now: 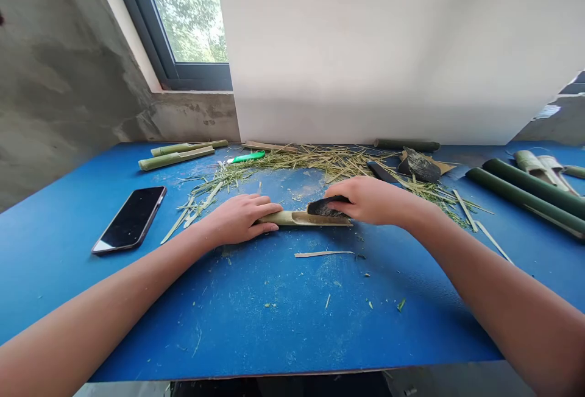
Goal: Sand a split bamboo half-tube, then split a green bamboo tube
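Note:
A split bamboo piece [299, 218] lies across the middle of the blue table [274, 312], hollow side up. My left hand [240, 217] presses down on its left end, fingers wrapped over it. My right hand [368, 200] grips a dark folded sheet, like sandpaper [325, 207], and holds it against the bamboo's right half. A thin bamboo sliver [323, 254] lies just in front of the piece.
A black phone [130, 218] lies at the left. Behind are bamboo shavings [320, 162], a green-handled cutter [247, 157], split bamboo halves [176, 158], a dark stone [419, 167] and green bamboo tubes [525, 193] at the right. A white wall and window stand behind.

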A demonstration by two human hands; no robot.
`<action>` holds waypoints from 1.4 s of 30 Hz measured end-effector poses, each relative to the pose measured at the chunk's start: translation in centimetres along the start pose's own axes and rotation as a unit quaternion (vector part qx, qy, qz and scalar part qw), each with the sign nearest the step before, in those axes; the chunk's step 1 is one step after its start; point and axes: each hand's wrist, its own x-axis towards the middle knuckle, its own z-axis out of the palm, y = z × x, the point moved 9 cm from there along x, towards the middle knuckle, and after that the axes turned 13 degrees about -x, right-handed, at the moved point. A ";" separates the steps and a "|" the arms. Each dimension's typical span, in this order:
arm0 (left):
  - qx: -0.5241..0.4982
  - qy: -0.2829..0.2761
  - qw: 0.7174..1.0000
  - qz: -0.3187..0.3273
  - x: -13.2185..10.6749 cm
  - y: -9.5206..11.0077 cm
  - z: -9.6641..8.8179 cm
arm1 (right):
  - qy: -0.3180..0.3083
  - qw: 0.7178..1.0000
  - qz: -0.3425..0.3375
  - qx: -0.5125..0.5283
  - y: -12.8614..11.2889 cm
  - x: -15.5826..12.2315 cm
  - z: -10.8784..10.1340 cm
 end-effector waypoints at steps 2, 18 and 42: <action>-0.007 0.005 1.000 0.003 -0.1 0.2 0.0 | -0.006 1.000 0.005 -0.007 0.0 -0.3 -0.3; -0.071 0.047 0.996 -0.016 0.4 1.3 0.2 | 0.054 0.994 -0.018 0.089 -3.1 -0.4 -1.9; -0.019 0.052 0.987 -0.147 0.0 -1.1 -0.4 | 0.096 0.988 0.119 -0.037 -0.8 0.1 -1.0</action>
